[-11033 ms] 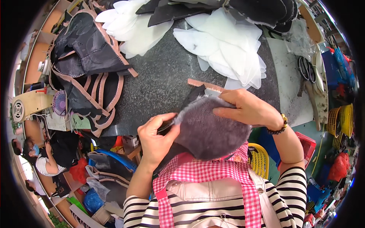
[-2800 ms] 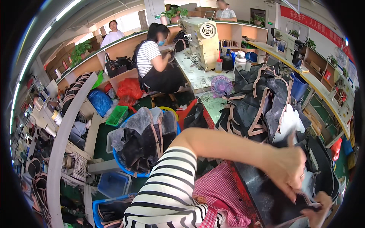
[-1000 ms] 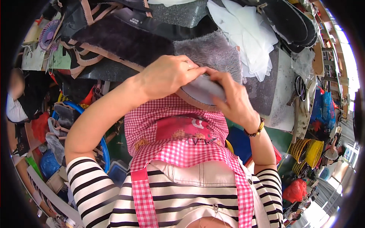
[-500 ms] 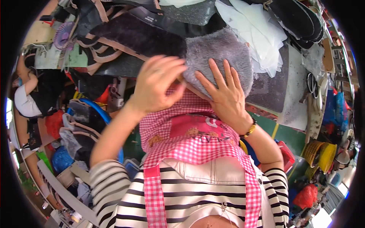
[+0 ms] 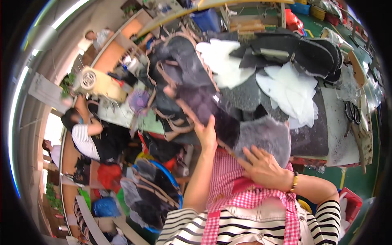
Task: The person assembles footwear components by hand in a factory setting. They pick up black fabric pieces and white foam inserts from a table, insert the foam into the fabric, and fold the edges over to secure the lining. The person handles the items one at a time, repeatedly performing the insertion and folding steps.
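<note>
A long plush piece, dark at its far left part [image 5: 226, 127] and grey at its near right end [image 5: 267, 132], lies over the bench edge and my lap, a tan strip along its near side. My left hand [image 5: 207, 136] is closed on that near edge around the dark part, thumb uppermost; its other fingers are mostly hidden. With fingers spread, my right hand [image 5: 263, 167] rests on the near edge of the grey plush. Beyond the left hand lie dark cut pieces with tan edges [image 5: 175, 53].
White sheets [image 5: 292, 94] and black cut pieces [image 5: 314, 55] are heaped behind. Black-handled scissors [image 5: 352, 112] lie at the right. At the left stand a small purple fan [image 5: 139, 101] and a blue-rimmed basket [image 5: 178, 185] of pieces; a person [image 5: 87, 134] sits farther left.
The view has swung toward the left and farther out. My left hand, raised and blurred before, now holds the plush piece's edge; my right hand has slid down toward the grey part's near edge.
</note>
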The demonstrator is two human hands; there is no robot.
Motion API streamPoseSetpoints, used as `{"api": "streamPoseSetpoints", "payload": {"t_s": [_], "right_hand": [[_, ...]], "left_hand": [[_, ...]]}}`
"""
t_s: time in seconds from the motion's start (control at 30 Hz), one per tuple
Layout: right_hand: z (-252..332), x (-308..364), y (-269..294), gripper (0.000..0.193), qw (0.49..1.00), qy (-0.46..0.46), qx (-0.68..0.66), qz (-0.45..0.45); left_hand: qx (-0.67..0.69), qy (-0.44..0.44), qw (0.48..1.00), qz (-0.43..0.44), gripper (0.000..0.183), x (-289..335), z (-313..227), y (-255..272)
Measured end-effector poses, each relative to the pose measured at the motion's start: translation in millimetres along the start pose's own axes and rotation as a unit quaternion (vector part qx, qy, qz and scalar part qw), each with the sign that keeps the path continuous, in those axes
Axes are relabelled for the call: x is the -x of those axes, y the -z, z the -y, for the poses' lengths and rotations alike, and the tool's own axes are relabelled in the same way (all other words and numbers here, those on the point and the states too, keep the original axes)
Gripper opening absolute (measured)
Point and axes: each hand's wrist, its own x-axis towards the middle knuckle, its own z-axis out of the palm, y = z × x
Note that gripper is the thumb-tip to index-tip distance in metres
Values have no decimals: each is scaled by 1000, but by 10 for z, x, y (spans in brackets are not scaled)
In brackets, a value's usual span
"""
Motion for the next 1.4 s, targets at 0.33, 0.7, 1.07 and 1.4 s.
{"api": "streamPoseSetpoints", "payload": {"t_s": [0.33, 0.7, 1.07, 1.4], "right_hand": [[-572, -1103, 995, 22, 857, -35, -480, -186], [128, -1451, 1460, 26, 923, 227, -227, -211], [269, -1492, 1506, 45, 899, 290, -211, -253], [-1583, -707, 361, 19, 933, -128, -309, -131]], "left_hand": [[88, -50, 988, 120, 41, 463, -978, -285], [-115, -151, 971, 145, 22, 625, -983, -97], [-80, -189, 979, -14, 29, 667, -877, -76], [240, -3, 929, -282, 44, 770, -1071, 1662]]}}
